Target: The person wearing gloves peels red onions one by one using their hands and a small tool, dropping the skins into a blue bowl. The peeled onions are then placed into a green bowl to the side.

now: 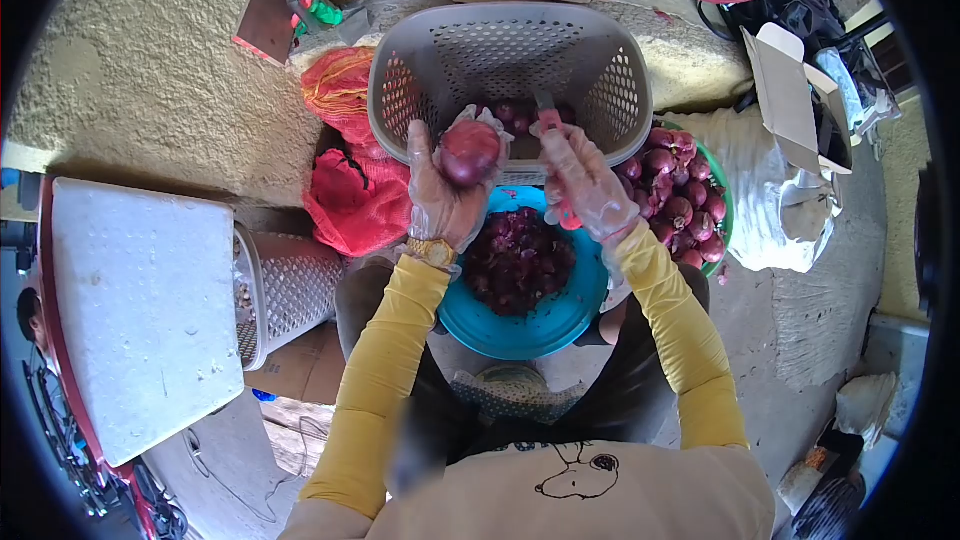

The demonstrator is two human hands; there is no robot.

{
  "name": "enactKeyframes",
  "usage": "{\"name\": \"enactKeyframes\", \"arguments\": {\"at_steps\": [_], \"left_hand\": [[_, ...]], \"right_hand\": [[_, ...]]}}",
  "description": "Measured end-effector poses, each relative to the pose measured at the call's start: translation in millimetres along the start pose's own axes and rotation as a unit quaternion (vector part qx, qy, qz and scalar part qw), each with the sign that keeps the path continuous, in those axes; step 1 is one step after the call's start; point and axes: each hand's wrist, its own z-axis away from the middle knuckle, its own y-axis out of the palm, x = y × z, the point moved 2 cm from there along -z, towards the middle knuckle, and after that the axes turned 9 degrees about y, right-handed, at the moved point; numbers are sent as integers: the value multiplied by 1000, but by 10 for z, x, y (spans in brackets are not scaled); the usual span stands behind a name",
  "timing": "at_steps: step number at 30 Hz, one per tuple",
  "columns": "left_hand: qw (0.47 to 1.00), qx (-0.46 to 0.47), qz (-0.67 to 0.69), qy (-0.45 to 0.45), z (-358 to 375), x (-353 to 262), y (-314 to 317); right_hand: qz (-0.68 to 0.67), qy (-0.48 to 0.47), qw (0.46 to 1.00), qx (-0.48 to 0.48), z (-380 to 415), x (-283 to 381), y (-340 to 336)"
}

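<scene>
A large red onion rests in my left hand, the fingers curled around it from below and the thumb up at its left side. My right hand grips a small knife by its red handle, blade pointing up and away from me. Both hands wear clear plastic gloves. Below them, between my legs, sits a blue basin with dark red onion skins in it. Just beyond my hands stands a grey perforated basket with several onions at its bottom.
To the right, a green basin is heaped with red onions, beside a white sack. Red mesh bags lie left of the basket. A white foam board and another perforated basket stand farther left.
</scene>
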Motion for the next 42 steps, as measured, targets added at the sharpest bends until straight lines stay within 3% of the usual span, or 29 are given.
{"name": "enactKeyframes", "arguments": {"at_steps": [2,3,5,6,8,11,13,15,24,26,29,30,32,42], "left_hand": [[999,-15,-47,14,-29,49,-30],[995,-30,-94,29,-33,73,-40],[990,-39,-124,44,-35,116,-46],[985,-47,-155,59,-34,121,-49],[985,-31,-161,48,-69,108,-122],[983,-2,-179,39,-8,152,9],[981,12,-190,40,16,177,63],[966,89,-235,63,-9,183,79],[962,79,-251,66,-17,189,37],[962,77,-253,67,2,193,60],[962,79,-251,67,-12,205,55],[963,84,-247,68,-17,211,61],[964,78,-247,65,-13,211,64],[969,51,-241,20,17,194,38]], "right_hand": [[216,-116,968,-50,50,116,100],[215,-115,968,-50,15,67,119],[278,-246,926,-66,-35,-10,134],[277,-246,926,-67,25,66,167],[463,-140,866,-124,171,268,247],[519,-174,820,-169,122,227,174],[528,-165,813,-180,163,275,195],[538,-158,806,-190,174,290,189],[575,-169,776,-196,148,287,168],[593,-81,782,-177,137,297,160],[594,-69,783,-172,133,288,158],[594,-69,782,-173,117,246,133],[582,-175,768,-202,78,140,72],[593,-133,772,-189,74,112,92]]}}
